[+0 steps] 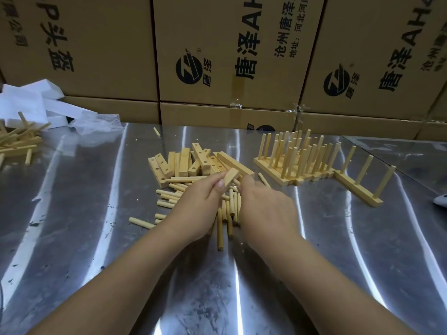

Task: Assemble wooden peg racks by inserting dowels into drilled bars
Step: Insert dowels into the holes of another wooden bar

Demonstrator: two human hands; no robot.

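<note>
My left hand (200, 204) grips a short drilled wooden bar (231, 178), held tilted above the table. My right hand (266, 204) is beside it, fingers curled down over the loose dowels (229, 213); what it holds is hidden behind the hand. More drilled bars (191, 160) lie piled just beyond both hands. Loose dowels also spread to the left (167, 197). Finished peg racks (297, 155) stand in a row at the right, with one separate rack (362, 184) angled beside them.
The work surface is a shiny metal table (96, 238). Cardboard boxes (229, 56) form a wall at the back. White foam and plastic (36, 102) sit at the far left beside another heap of wooden pieces (17, 141). A white object (441, 200) pokes in at the right edge.
</note>
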